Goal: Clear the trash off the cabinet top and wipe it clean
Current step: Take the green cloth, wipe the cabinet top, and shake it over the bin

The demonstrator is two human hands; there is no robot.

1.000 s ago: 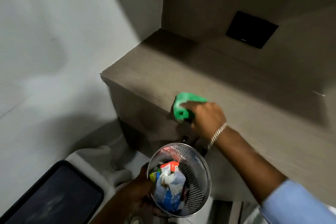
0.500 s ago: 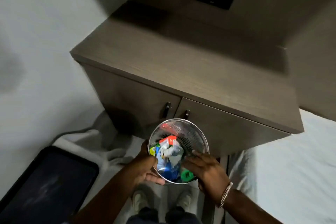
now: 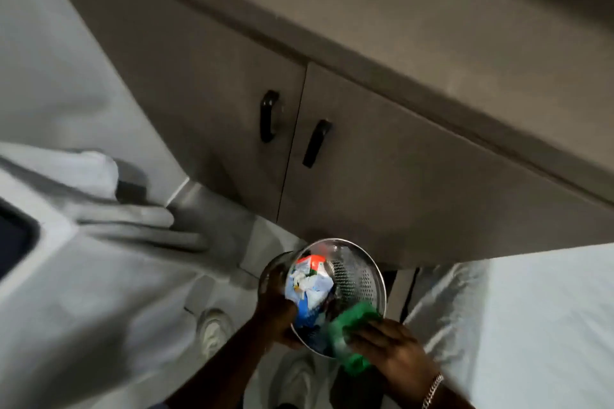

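Two hands meet at the bin rim

Two grips are busy: the left hand clasps the perforated metal bin of trash, and the right hand clutches the green cloth against its near rim. Cabinet top lies above, well apart.

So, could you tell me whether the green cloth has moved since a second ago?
Yes. The green cloth was on the cabinet top near its front edge; now the right hand holds it at the rim of the metal bin, below the cabinet doors.
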